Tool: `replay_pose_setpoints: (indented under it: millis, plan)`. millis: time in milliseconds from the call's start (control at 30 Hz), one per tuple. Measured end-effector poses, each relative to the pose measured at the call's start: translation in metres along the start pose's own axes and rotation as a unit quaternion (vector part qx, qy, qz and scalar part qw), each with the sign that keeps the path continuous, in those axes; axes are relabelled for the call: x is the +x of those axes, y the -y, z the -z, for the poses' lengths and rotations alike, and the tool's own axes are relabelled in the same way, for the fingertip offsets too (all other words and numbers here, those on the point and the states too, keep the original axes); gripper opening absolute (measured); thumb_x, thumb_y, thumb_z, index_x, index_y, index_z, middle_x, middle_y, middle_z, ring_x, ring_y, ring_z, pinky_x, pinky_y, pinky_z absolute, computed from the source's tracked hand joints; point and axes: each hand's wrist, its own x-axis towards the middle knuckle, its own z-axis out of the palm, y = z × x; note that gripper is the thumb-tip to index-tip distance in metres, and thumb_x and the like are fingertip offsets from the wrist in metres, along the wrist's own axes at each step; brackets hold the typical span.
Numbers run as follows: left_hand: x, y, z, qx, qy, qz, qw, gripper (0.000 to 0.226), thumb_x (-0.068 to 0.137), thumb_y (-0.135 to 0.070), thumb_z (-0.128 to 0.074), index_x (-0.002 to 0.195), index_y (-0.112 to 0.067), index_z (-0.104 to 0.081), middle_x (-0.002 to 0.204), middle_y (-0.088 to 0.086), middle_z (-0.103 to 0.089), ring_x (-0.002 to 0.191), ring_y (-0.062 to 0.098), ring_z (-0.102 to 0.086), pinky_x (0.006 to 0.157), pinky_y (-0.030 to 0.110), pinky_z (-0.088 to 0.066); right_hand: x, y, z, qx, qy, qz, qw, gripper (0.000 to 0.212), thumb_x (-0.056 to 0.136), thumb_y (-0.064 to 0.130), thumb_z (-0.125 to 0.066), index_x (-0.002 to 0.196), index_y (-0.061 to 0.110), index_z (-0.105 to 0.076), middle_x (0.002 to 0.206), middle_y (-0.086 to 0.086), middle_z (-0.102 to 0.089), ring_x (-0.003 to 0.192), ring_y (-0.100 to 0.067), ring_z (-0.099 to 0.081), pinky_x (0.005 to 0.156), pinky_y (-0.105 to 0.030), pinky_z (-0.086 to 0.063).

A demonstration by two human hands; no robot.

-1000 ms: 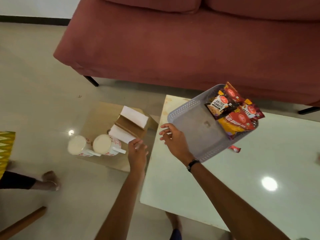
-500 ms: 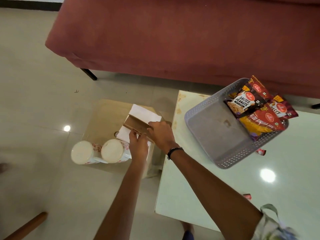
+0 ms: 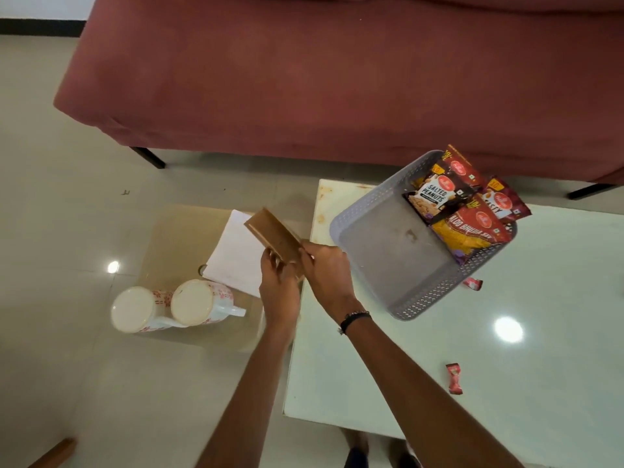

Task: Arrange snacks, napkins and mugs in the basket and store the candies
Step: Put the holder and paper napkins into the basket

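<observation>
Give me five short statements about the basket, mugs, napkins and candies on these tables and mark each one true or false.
1. Both hands, left and right, hold the brown napkin holder. True.
2. The two mugs stand inside the basket. False: they stand on the low side table, outside the basket.
3. Snack packets sit at the basket's far end. True.
4. The white napkins lie in the basket. False: they lie on the side table, beside the mugs.
5. A red candy lies loose on the white table. True.
</observation>
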Motion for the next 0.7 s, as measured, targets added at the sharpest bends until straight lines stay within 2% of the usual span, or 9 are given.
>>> replay_pose_setpoints:
  millis: [67,133,167,233,333,500,567,600,700]
  plan:
    - [-0.012,-0.007,-0.024,0.02,0.033,-0.028,0.999,0.036,0.088,-0.013,-0.052,0.118,-0.033,-0.051,0.114,-0.008,-0.066,0.109,0.021,-0.062,0.096,0.045,-0.051,-0.009,-0.017,0.028,0.005,-0.035,-0.009,0.999,0.02,0.093,0.015,-0.05,0.09,0.006,-0.068,0.071,-0.013,-0.07,0.061,-0.033,-0.063,0.058,-0.035,-0.053]
    - [-0.023,-0.011,-0.051,0.025,0.066,-0.039,0.997,0.04,0.086,-0.014,-0.053,0.125,-0.02,-0.049,0.122,0.008,-0.063,0.114,0.03,-0.058,0.099,0.054,-0.047,-0.016,-0.04,0.053,0.017,-0.072,-0.025,0.997,0.018,0.091,0.013,-0.052,0.086,0.007,-0.068,0.067,-0.011,-0.07,0.057,-0.029,-0.063,0.054,-0.033,-0.05]
    - [-0.028,-0.011,-0.064,0.025,0.082,-0.033,0.996,0.044,0.086,-0.018,-0.054,0.129,-0.019,-0.047,0.125,0.01,-0.061,0.116,0.031,-0.057,0.1,0.056,-0.045,-0.019,-0.052,0.064,0.017,-0.084,-0.035,0.996,0.018,0.091,0.013,-0.052,0.086,0.007,-0.069,0.067,-0.011,-0.07,0.057,-0.027,-0.063,0.053,-0.033,-0.05]
    - [-0.041,-0.014,-0.091,0.036,0.107,-0.017,0.993,0.046,0.088,-0.023,-0.054,0.133,-0.023,-0.044,0.125,0.004,-0.062,0.114,0.025,-0.059,0.101,0.047,-0.047,-0.023,-0.079,0.081,0.007,-0.101,-0.048,0.994,0.02,0.092,0.013,-0.051,0.088,0.009,-0.07,0.069,-0.01,-0.071,0.059,-0.027,-0.064,0.055,-0.037,-0.053]
    - [-0.049,-0.013,-0.124,0.062,0.136,-0.008,0.989,0.04,0.093,-0.023,-0.051,0.133,-0.023,-0.043,0.116,0.004,-0.065,0.105,0.021,-0.061,0.093,0.037,-0.051,-0.025,-0.115,0.098,0.009,-0.124,-0.063,0.99,0.019,0.091,0.01,-0.053,0.086,0.008,-0.071,0.068,-0.01,-0.071,0.057,-0.026,-0.063,0.053,-0.038,-0.054]
    - [-0.033,0.0,-0.166,0.097,0.161,0.003,0.982,0.035,0.09,-0.021,-0.049,0.125,-0.021,-0.047,0.113,0.006,-0.067,0.102,0.024,-0.064,0.092,0.049,-0.052,-0.017,-0.161,0.102,0.009,-0.103,-0.113,0.988,0.018,0.092,0.014,-0.055,0.092,0.006,-0.071,0.07,-0.011,-0.07,0.056,-0.017,-0.055,0.051,-0.026,-0.042]
    - [-0.02,0.009,-0.178,0.094,0.161,0.013,0.982,0.029,0.088,-0.021,-0.05,0.117,-0.023,-0.05,0.108,0.006,-0.069,0.097,0.026,-0.066,0.088,0.051,-0.053,-0.01,-0.177,0.1,0.01,-0.093,-0.123,0.988,0.018,0.093,0.014,-0.054,0.094,0.006,-0.071,0.071,-0.01,-0.07,0.058,-0.017,-0.056,0.05,-0.026,-0.045]
    - [-0.013,0.016,-0.184,0.086,0.16,0.019,0.983,0.027,0.086,-0.021,-0.051,0.113,-0.026,-0.051,0.106,0.005,-0.069,0.096,0.026,-0.067,0.088,0.052,-0.053,-0.007,-0.184,0.099,0.013,-0.089,-0.125,0.988,0.018,0.092,0.012,-0.054,0.091,0.006,-0.071,0.068,-0.008,-0.067,0.056,-0.017,-0.055,0.048,-0.023,-0.044]
    - [0.008,0.035,-0.199,0.08,0.158,0.035,0.984,0.03,0.079,-0.025,-0.049,0.108,-0.031,-0.052,0.105,0.008,-0.069,0.097,0.029,-0.067,0.089,0.053,-0.053,0.001,-0.199,0.094,0.018,-0.082,-0.123,0.989,0.019,0.09,0.007,-0.055,0.077,0.007,-0.069,0.058,0.0,-0.056,0.048,-0.014,-0.045,0.042,-0.011,-0.026]
